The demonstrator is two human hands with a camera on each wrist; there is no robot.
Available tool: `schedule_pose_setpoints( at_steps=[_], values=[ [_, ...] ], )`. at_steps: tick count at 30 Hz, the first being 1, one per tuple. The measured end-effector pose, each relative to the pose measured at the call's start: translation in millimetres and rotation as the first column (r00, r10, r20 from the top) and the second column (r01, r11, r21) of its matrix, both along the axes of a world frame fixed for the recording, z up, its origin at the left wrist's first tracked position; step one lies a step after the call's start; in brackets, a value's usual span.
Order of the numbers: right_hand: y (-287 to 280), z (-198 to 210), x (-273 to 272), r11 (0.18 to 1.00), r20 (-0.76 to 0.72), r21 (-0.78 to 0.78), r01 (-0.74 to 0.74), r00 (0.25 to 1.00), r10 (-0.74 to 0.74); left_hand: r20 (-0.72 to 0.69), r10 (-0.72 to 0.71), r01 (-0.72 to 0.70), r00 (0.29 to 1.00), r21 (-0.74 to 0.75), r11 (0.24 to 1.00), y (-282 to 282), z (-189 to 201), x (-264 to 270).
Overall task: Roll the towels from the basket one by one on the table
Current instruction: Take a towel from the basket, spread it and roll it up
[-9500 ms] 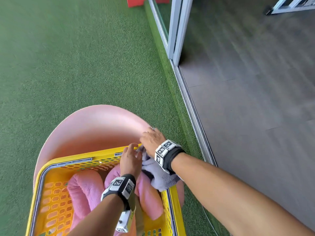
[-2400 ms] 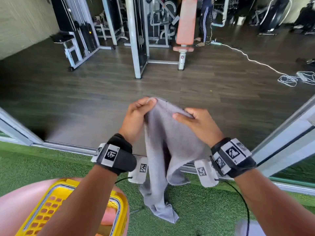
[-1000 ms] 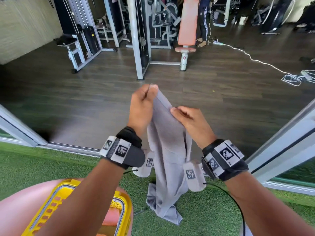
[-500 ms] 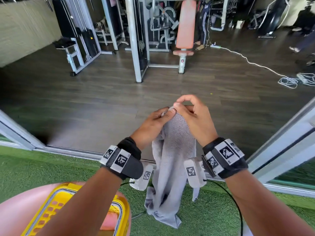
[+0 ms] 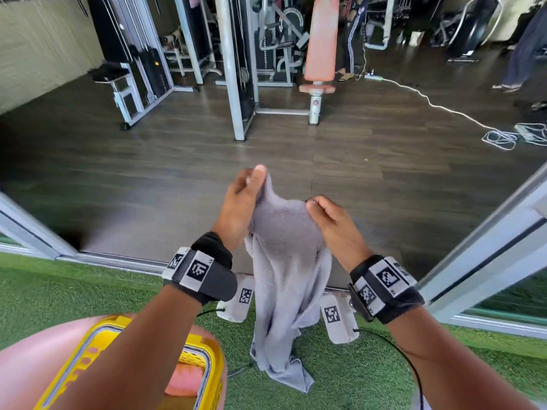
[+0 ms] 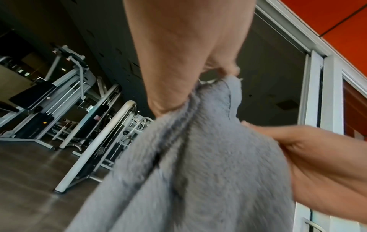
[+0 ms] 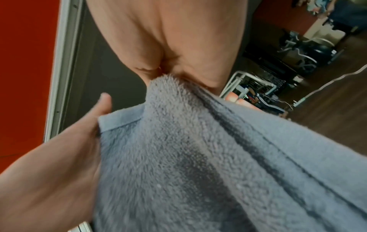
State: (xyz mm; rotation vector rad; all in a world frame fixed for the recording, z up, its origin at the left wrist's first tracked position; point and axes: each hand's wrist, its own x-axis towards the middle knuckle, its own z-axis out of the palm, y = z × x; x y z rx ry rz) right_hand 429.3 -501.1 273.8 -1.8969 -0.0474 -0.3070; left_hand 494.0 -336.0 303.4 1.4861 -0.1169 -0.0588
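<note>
Green turf (image 5: 59, 300) underfoot; dark wood floor (image 5: 177, 161) holds gym machines (image 5: 236, 54).

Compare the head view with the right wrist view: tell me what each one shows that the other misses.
Only the head view shows the yellow basket with a pink towel inside, the green turf, both wristbands, and the grey towel's hanging lower end. Only the right wrist view shows the towel's stitched hem and looped pile up close, plus an orange-red wall. Both show the left hand and the right hand pinching the towel's top.
</note>
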Motion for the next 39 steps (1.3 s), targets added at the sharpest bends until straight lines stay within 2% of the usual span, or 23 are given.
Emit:
schedule_pose_setpoints(
  at_steps=[1,2,3,4,7,10,11,12,13,15,16,18,21,23,24,27,29,32,35,37,39],
  values=[
    [-2,6,2,1.000,0.030,-0.009,0.013,0.999,-0.012,-0.012,-0.133,0.134,0.991,0.106,0.985,2,-1,-9],
    [-4,12,4,1.000,0.050,-0.009,0.006,0.999,-0.006,-0.013,-0.306,0.302,0.952,0.218,0.928,4,-3,-20],
    [-5,16,6,1.000,0.054,-0.002,-0.015,0.998,0.015,-0.029,-0.449,0.438,0.893,0.279,0.855,4,-5,-30],
    [-5,19,7,0.999,0.043,0.001,-0.043,0.998,0.043,-0.031,-0.521,0.507,0.853,0.282,0.814,4,-7,-38],
    [-2,6,1,0.990,-0.030,-0.034,-0.137,0.990,0.136,-0.038,-0.439,0.441,0.898,0.079,0.894,9,-9,-32],
    [-7,-21,-16,0.981,-0.123,-0.031,-0.190,0.975,0.185,-0.070,-0.250,0.242,0.966,-0.109,0.964,22,-7,-10],
    [-10,-24,-20,0.985,-0.118,-0.021,-0.169,0.979,0.165,-0.070,-0.185,0.177,0.980,-0.110,0.978,26,-8,-7],
    [-12,-23,-20,0.989,-0.094,-0.023,-0.143,0.986,0.141,-0.046,-0.175,0.172,0.983,-0.074,0.982,26,-9,-8],
    [-13,-17,-18,0.992,-0.059,-0.028,-0.124,0.991,0.122,-0.013,-0.217,0.217,0.976,0.027,0.976,22,-9,-14],
    [-10,1,-10,0.992,0.003,-0.001,-0.129,0.992,0.129,0.017,-0.387,0.378,0.922,0.177,0.909,7,-16,-35],
    [-8,9,-6,0.988,0.015,0.031,-0.150,0.989,0.150,0.005,-0.445,0.436,0.896,0.183,0.881,-1,-19,-42],
    [-11,9,-5,0.985,-0.008,0.042,-0.167,0.986,0.168,-0.024,-0.428,0.429,0.903,0.066,0.901,-6,-23,-43],
    [-30,-15,-25,0.973,-0.116,-0.066,-0.220,0.970,0.212,-0.040,-0.305,0.302,0.951,-0.066,0.951,7,-21,-29],
    [-42,-27,-39,0.971,-0.159,-0.051,-0.233,0.962,0.223,-0.061,-0.234,0.230,0.970,-0.064,0.971,13,-24,-30],
    [-45,-27,-41,0.972,-0.144,-0.034,-0.232,0.964,0.225,-0.070,-0.243,0.243,0.967,-0.020,0.970,10,-27,-37],
    [-40,-13,-38,0.970,-0.083,-0.009,-0.243,0.967,0.242,-0.121,-0.429,0.440,0.895,0.079,0.895,-17,-44,-72],
    [-38,-13,-39,0.970,-0.071,0.034,-0.239,0.968,0.241,-0.145,-0.459,0.467,0.877,0.025,0.884,-32,-52,-89],
    [-54,-35,-62,0.971,-0.159,-0.063,-0.231,0.963,0.218,-0.184,-0.423,0.421,0.887,-0.051,0.906,-23,-53,-94],
    [-77,-64,-102,0.954,-0.275,-0.121,-0.274,0.933,0.233,-0.262,-0.285,0.279,0.922,-0.063,0.958,6,-54,-98],
    [-88,-76,-129,0.958,-0.319,-0.135,-0.254,0.926,0.200,-0.248,-0.223,0.216,0.943,-0.056,0.975,18,-54,-108],
    [-94,-79,-154,0.965,-0.338,-0.132,-0.227,0.925,0.171,-0.209,-0.225,0.217,0.952,-0.061,0.974,23,-56,-123]
  ],
)
